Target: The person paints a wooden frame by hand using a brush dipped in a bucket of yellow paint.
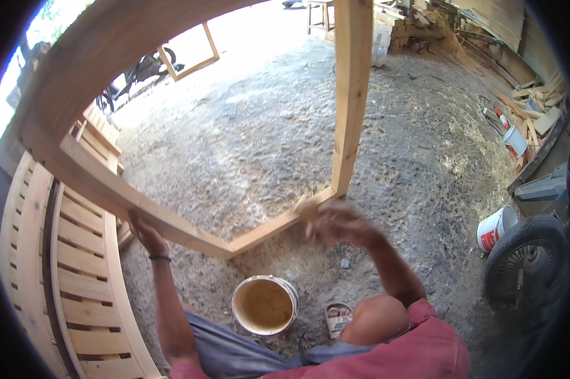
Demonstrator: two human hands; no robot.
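A large wooden frame (165,222) of pale planed timber stands tilted in front of me, its nearest corner low above the ground. My left hand (147,235), with a dark band at the wrist, holds the frame's lower left bar from beneath. At the right end of the near bar is my right hand (343,224), blurred by motion. Its fingers look closed around a small pale thing (307,206) pressed against the wood, too smeared to name. Between my legs stands a white bucket (237,311) with yellowish-brown contents.
Slatted wooden panels (86,259) lean along the left. To the right are a black spoked wheel (526,252), a white and red bucket (497,228) and wood scraps (547,120). Another wooden frame (196,68), a motorcycle (139,72) and a stool (321,18) stand farther off.
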